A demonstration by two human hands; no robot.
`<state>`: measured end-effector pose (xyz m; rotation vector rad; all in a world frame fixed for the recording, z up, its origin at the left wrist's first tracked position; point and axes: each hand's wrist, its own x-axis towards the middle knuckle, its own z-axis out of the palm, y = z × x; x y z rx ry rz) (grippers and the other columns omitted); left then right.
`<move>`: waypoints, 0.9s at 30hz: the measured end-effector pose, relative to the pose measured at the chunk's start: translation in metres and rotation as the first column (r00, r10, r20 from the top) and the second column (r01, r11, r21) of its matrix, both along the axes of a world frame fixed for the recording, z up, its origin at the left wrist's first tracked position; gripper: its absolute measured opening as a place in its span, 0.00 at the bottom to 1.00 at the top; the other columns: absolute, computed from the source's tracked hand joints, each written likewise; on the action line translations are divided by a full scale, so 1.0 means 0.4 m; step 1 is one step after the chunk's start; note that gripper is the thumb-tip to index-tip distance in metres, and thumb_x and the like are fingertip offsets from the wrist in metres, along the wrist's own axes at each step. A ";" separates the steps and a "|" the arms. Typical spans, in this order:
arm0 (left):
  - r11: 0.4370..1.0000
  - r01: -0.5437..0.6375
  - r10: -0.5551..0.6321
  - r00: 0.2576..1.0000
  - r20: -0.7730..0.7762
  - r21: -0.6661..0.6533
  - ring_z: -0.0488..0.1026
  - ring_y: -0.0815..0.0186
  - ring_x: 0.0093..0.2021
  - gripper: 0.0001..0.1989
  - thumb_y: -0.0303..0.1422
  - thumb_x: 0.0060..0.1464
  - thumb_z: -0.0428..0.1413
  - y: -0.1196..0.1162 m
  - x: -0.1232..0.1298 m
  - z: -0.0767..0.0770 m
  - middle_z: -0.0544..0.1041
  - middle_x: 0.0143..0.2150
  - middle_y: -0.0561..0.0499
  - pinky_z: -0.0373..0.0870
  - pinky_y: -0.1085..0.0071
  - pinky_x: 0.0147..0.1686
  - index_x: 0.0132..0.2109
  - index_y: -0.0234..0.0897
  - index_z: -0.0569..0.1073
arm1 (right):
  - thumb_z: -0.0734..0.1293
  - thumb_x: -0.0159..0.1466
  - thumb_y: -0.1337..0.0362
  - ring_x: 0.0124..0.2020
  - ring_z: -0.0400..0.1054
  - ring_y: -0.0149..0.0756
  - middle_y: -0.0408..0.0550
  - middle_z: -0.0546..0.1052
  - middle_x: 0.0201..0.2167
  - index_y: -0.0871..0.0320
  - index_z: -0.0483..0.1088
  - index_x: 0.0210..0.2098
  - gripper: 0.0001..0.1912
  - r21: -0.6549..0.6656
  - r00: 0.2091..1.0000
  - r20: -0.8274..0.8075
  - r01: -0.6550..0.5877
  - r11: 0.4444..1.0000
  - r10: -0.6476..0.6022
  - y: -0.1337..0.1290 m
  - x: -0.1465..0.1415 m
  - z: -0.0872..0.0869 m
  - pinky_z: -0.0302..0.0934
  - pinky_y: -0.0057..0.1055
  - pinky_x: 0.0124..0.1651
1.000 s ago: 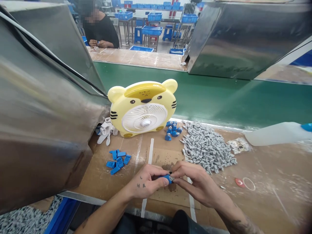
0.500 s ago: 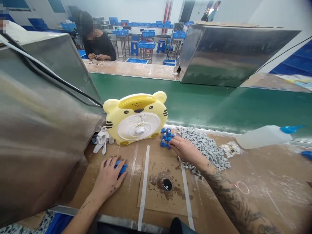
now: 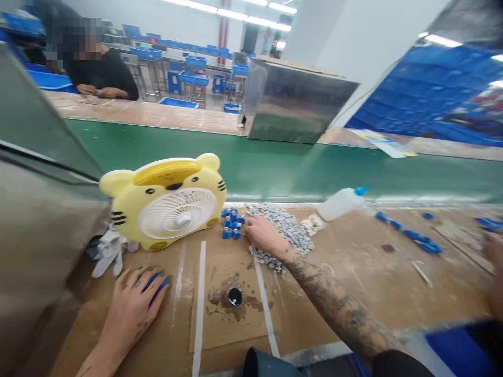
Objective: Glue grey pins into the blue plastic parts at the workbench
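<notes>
My left hand [image 3: 137, 298] rests over a blue piece [image 3: 154, 285] on the brown work surface at the left, its fingers curved around it. Beside a cluster of small blue parts [image 3: 232, 224], at the edge of a pile of small grey pieces [image 3: 285, 225], is my right hand [image 3: 261, 233]. Its fingers are bent together, and whatever lies between the fingertips is too small to make out. Behind both hands stands a yellow animal-faced fan [image 3: 173, 170]. A small dark round cup [image 3: 234, 297] sits on the stained, taped cardboard [image 3: 223, 332].
White gloves [image 3: 110, 250] lie left of the fan. A bottle with a blue cap [image 3: 340, 205] lies behind to the right, near blue pieces [image 3: 422, 242]. At the far right is part of another person's hand [image 3: 495, 251]. Another person [image 3: 104, 73] sits across the green belt [image 3: 275, 170].
The camera view has swung right, bringing more of the right-hand table and another person's hand into view. My right hand has shifted slightly from the blue parts toward the grey pile.
</notes>
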<state>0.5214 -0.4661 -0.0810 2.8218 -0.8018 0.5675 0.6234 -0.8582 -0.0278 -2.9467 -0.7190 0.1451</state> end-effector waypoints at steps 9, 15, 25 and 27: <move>0.770 -0.298 0.160 0.946 -0.281 -0.565 0.79 0.59 0.39 0.12 0.42 0.61 0.57 -0.047 -0.026 0.033 0.82 0.43 0.48 0.73 0.66 0.41 0.45 0.41 0.79 | 0.64 0.72 0.68 0.41 0.72 0.34 0.47 0.78 0.39 0.55 0.78 0.49 0.12 0.327 0.998 -0.060 0.051 0.944 -0.033 -0.035 -0.184 0.078 0.64 0.27 0.45; 0.243 -0.705 -0.334 0.584 -0.740 -0.667 0.76 0.65 0.31 0.21 0.48 0.47 0.69 -0.207 -0.087 0.085 0.80 0.34 0.48 0.71 0.74 0.30 0.40 0.35 0.81 | 0.65 0.71 0.67 0.35 0.70 0.34 0.45 0.76 0.32 0.56 0.76 0.39 0.07 0.614 0.983 -0.146 0.004 0.789 0.108 0.026 -0.328 0.052 0.61 0.28 0.38; 0.083 -0.772 -0.683 0.417 -0.600 -0.631 0.77 0.69 0.28 0.19 0.37 0.49 0.70 -0.266 -0.127 0.069 0.79 0.28 0.50 0.70 0.78 0.28 0.45 0.33 0.76 | 0.59 0.70 0.75 0.34 0.65 0.38 0.48 0.71 0.31 0.58 0.68 0.30 0.14 0.304 0.954 -0.136 -0.218 0.927 0.268 0.076 -0.321 0.090 0.58 0.33 0.35; 0.125 -0.726 -0.703 0.416 -0.577 -0.676 0.76 0.69 0.28 0.17 0.39 0.53 0.68 -0.265 -0.128 0.060 0.78 0.29 0.50 0.69 0.78 0.27 0.44 0.33 0.75 | 0.60 0.69 0.76 0.34 0.65 0.38 0.48 0.71 0.32 0.58 0.68 0.29 0.14 0.267 0.949 -0.163 -0.221 0.938 0.270 0.082 -0.316 0.094 0.57 0.34 0.35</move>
